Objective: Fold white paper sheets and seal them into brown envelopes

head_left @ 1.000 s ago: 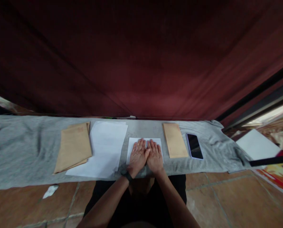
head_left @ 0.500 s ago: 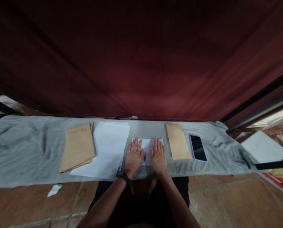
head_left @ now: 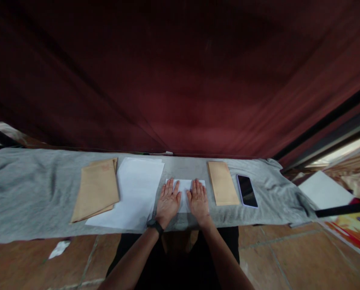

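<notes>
A small white sheet of paper [head_left: 184, 196], apparently folded, lies on the grey cloth in front of me. My left hand [head_left: 168, 201] rests flat on its left part, fingers stretched forward. On its right part my right hand [head_left: 198, 200] lies flat too, thumb pointing inward. Neither hand grips anything. Larger white sheets [head_left: 137, 189] are spread just left of my left hand. Brown envelopes [head_left: 97, 187] overlap their left edge. To the right of my right hand lies a single brown envelope [head_left: 224, 184].
A phone [head_left: 247, 191] with a pale purple edge lies right of the single envelope. The grey cloth [head_left: 41, 189] covers a long narrow surface against a dark red panel [head_left: 192, 100]. A white scrap [head_left: 59, 249] is on the tiled floor.
The view has shifted slightly. My right hand has moved a little inward over the paper, closer to my left hand; both stay flat.
</notes>
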Available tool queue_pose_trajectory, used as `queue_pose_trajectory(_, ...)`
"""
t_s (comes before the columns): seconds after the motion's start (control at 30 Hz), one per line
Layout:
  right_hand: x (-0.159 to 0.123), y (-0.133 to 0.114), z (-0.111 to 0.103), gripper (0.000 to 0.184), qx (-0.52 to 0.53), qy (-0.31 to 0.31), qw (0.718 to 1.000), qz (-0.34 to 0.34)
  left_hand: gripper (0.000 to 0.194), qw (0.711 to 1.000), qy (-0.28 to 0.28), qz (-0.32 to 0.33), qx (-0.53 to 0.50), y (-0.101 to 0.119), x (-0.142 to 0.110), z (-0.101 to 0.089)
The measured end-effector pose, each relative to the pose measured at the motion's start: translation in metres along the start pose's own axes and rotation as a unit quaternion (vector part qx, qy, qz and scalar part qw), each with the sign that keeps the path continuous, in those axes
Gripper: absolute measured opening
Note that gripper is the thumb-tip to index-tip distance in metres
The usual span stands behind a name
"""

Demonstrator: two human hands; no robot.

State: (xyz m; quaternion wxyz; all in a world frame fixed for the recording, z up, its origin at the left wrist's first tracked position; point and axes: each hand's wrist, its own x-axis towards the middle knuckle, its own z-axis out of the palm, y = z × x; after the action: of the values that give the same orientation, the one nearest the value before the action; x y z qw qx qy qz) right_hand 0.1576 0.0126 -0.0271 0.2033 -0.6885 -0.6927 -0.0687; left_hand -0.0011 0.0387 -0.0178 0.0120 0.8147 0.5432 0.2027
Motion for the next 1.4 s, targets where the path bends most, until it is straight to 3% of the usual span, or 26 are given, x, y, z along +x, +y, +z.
queue_pose_trajectory(0.53, -0.010, 0.011, 0.001, 0.056, 0.000, 0.061, 0.998, 0.005, 0.056, 0.999, 0.022, -0.006, 0.023, -0.002, 0.000, 0.009)
queue_pose_trajectory(0.67, -0.011, 0.012, 0.002, 0.058, -0.005, 0.050, 0.999, 0.012, 0.055, 1.000, 0.013, -0.022, 0.010, 0.022, 0.002, 0.012)
queue_pose_trajectory(0.83, -0.012, 0.012, 0.000, 0.057, -0.014, 0.014, 1.000, 0.011, 0.056, 0.998, -0.023, 0.046, -0.029, 0.050, 0.003, 0.017)
queue_pose_trajectory(1.13, -0.015, 0.012, -0.002, 0.057, -0.025, 0.048, 0.998, 0.018, 0.060, 1.000, -0.005, 0.022, 0.013, 0.013, -0.012, 0.008)
queue_pose_trajectory(1.4, -0.046, 0.015, -0.010, 0.062, -0.040, 0.061, 0.997, 0.031, 0.065, 0.999, -0.018, -0.003, 0.043, 0.001, -0.029, -0.007)
